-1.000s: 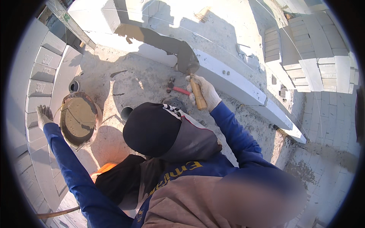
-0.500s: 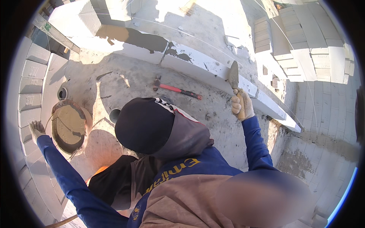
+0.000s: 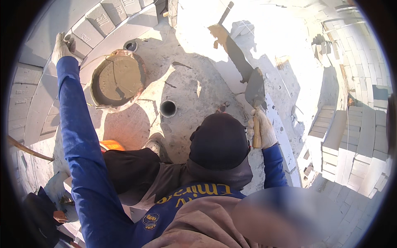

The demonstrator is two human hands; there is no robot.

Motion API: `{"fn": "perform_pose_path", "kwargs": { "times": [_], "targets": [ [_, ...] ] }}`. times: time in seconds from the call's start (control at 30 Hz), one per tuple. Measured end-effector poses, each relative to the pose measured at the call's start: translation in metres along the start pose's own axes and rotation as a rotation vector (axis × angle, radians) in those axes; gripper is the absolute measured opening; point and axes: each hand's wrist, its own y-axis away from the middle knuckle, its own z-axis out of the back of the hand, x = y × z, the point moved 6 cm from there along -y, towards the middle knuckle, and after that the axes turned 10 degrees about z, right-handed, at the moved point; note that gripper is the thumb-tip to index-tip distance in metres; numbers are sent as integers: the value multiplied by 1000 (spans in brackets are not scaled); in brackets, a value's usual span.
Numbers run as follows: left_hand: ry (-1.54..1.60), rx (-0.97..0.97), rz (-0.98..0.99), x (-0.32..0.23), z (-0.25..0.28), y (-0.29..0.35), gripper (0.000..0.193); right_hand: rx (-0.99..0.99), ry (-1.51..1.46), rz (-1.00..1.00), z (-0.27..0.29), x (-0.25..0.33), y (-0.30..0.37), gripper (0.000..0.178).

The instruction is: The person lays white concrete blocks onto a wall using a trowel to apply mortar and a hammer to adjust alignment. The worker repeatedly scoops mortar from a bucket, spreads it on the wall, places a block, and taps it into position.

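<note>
My right hand [image 3: 264, 130], in a pale glove, is wrapped round the wooden handle of a trowel [image 3: 255, 89]. Its grey blade points away from me over the low white block wall [image 3: 285, 140], by the near end of a strip of wet mortar [image 3: 233, 49]. At the far left my gloved left hand [image 3: 63, 46] is against the stacked white blocks [image 3: 84, 35], fingers stretched out and thumb apart; whether it presses on a block I cannot tell. Between my hands, nearer the left, stands a round bucket [image 3: 138, 68] of grey mortar.
Two pipe openings [image 3: 168, 108] rise from the rough concrete floor, one beside the bucket. My bent knee [image 3: 221, 140] hides floor near the wall. An orange object [image 3: 111, 145] lies near my shoe [image 3: 155, 149]. More blocks [image 3: 355, 153] are stacked at right. Dark clothing [image 3: 41, 219] shows at lower left.
The view has turned leftward, so bucket and wall sit further right. The trowel is now beside the mortar strip. The red-handled hammer is mostly hidden behind my knee.
</note>
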Motion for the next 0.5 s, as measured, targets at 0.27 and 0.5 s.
{"fn": "perform_pose_path", "kwargs": {
  "times": [0.27,0.5],
  "targets": [
    [251,106,-168,-59,-46,72,34,817,1222,757,-280,36,-107,28],
    [303,111,-191,-89,-33,80,37,1060,1773,794,-467,-23,-153,43]
  ]
}}
